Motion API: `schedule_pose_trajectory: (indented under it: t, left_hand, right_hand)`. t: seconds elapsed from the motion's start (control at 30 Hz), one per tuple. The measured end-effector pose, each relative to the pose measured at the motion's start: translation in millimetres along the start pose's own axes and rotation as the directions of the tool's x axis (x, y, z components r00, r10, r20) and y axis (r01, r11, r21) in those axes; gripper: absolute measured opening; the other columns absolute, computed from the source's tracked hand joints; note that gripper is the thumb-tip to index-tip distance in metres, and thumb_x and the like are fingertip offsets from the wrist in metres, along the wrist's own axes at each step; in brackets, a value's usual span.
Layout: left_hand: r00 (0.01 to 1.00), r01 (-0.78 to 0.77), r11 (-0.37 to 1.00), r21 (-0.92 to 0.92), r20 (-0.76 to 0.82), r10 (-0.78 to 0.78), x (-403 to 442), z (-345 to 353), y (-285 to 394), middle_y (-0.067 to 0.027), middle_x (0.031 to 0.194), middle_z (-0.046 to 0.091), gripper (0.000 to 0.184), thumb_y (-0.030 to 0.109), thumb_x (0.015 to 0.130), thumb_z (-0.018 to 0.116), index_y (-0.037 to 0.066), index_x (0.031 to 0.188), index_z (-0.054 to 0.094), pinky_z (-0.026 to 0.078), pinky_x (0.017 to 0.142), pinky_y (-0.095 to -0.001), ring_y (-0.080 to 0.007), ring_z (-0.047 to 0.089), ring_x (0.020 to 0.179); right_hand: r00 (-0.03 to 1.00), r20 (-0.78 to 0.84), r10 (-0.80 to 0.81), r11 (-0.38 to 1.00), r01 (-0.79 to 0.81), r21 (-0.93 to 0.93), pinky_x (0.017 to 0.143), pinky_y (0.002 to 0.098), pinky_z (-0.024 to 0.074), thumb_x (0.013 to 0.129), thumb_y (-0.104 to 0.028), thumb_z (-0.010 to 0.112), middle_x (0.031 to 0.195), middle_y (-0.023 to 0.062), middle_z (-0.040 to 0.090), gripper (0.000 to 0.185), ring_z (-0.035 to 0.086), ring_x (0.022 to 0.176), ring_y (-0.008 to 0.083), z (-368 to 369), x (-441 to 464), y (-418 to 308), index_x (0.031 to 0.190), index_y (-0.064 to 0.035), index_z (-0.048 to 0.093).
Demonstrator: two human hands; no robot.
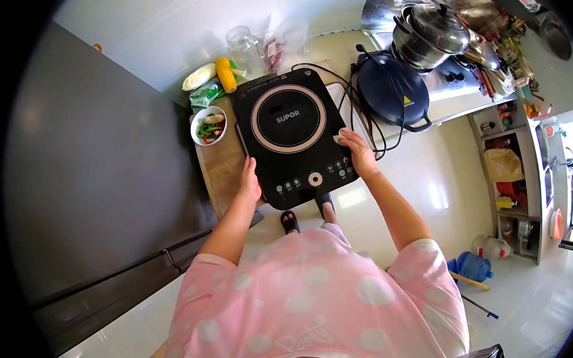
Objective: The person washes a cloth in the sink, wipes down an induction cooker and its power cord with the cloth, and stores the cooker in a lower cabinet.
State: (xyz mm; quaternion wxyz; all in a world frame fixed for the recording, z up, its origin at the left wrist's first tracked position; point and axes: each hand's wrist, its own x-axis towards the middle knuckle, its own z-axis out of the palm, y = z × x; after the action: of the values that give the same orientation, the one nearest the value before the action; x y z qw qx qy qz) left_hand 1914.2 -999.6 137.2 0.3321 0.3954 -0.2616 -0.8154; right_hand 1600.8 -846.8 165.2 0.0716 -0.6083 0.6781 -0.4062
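Left of frame centre, a wooden tabletop carries a white bowl, a green packet and a glass pitcher.

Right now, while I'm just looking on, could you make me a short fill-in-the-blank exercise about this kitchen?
1. The large brand word on the black cooktop reads ____.
2. The left hand is at one side edge of the cooktop, while a small white wad shows at the fingers of the ____.
3. The bowl with green vegetables in it is coloured ____.
4. The main colour of the person's shirt is ____.

Missing words: SUPOR; right hand; white; pink.
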Motion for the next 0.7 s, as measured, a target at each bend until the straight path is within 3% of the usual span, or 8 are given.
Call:
schedule_pose_trajectory:
  t: [0.2,0.33,0.47,0.6,0.7]
  left_hand:
    - [0.999,-0.027,1.0,0.013,0.035,0.026,3,-3,0,-0.0036,0.149,0.034,0.053,0.028,0.098,0.047,0.01,0.146,0.03,0.024,0.112,-0.0365,-0.0213,0.032,0.135]
    - [0.998,-0.022,1.0,-0.01,0.058,0.022,0,-1,2,-0.0044,0.15,0.033,0.053,0.025,0.099,0.046,0.009,0.146,0.029,0.023,0.112,-0.0353,-0.0209,0.03,0.136]
    - [0.999,-0.025,1.0,0.004,0.047,0.025,7,-6,-2,-0.0052,0.15,0.031,0.054,0.025,0.098,0.047,0.009,0.146,0.028,0.021,0.113,-0.0345,-0.0205,0.029,0.137]
    - [0.998,-0.045,0.998,0.047,0.04,0.043,8,-6,-2,-0.0054,0.151,0.03,0.055,0.025,0.098,0.046,0.008,0.147,0.027,0.022,0.112,-0.0343,-0.0202,0.028,0.137]
    - [0.997,-0.052,0.996,0.066,0.058,0.048,12,-14,-5,-0.0054,0.15,0.032,0.055,0.025,0.098,0.046,0.008,0.147,0.027,0.023,0.112,-0.0344,-0.0204,0.03,0.136]
  right_hand:
    - [0.98,-0.148,0.135,0.958,-0.168,-0.233,0.106,0.0397,0.0365,0.079,0.001,0.049,0.126,0.0099,0.058,0.033,0.047,0.125,0.0298,13,-53,-49,0.107,-0.005,0.064]
    - [0.978,-0.133,0.159,0.941,-0.191,-0.281,0.107,0.0418,0.0341,0.078,0.001,0.05,0.127,0.01,0.056,0.035,0.046,0.126,0.0291,37,-74,-87,0.11,-0.0058,0.063]
    - [0.991,-0.097,0.092,0.968,-0.112,-0.224,0.108,0.0406,0.0345,0.073,0.001,0.052,0.127,0.0101,0.056,0.039,0.047,0.125,0.0282,71,-84,-122,0.109,-0.0054,0.063]
    - [1.0,0.008,-0.012,0.999,0.012,-0.035,0.106,0.0404,0.0356,0.071,0.002,0.053,0.124,0.0098,0.058,0.038,0.048,0.124,0.0269,97,-78,-161,0.107,-0.006,0.065]
    - [0.987,0.105,-0.123,0.955,0.089,0.282,0.101,0.0386,0.0411,0.074,0.007,0.052,0.117,0.0135,0.061,0.032,0.053,0.117,0.0293,104,-68,-182,0.101,-0.0028,0.066]
